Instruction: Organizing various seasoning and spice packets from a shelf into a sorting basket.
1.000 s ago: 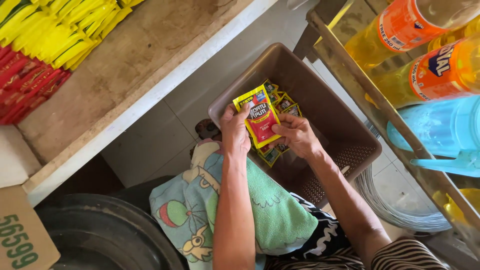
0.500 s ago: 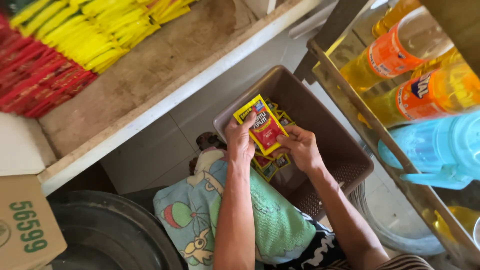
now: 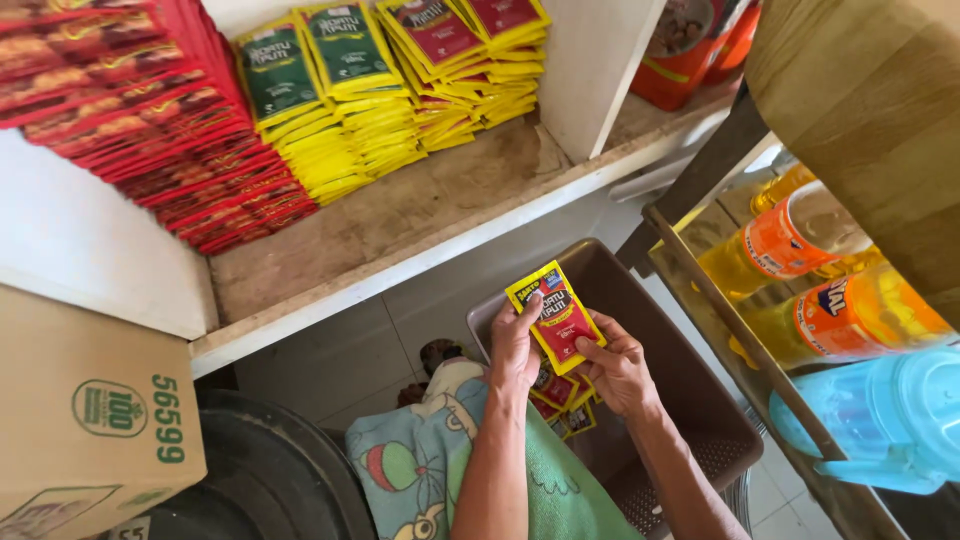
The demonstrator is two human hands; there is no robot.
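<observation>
Both hands were closed on a yellow-and-red sachet (image 3: 556,316): the left hand (image 3: 515,350) pinched its 9 o'clock edge, the right hand (image 3: 617,368) its 5 o'clock corner, above the brown basket (image 3: 700,400).

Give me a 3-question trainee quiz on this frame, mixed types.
1. True or false: both the left hand and the right hand hold the yellow-and-red sachet.
2. What lies straight below the sachet? A) brown basket B) cardboard box C) blue jug
3. Fill in: the stacked packets rest on a ____ shelf.

Key: 1 true; 2 A; 3 wooden
</observation>
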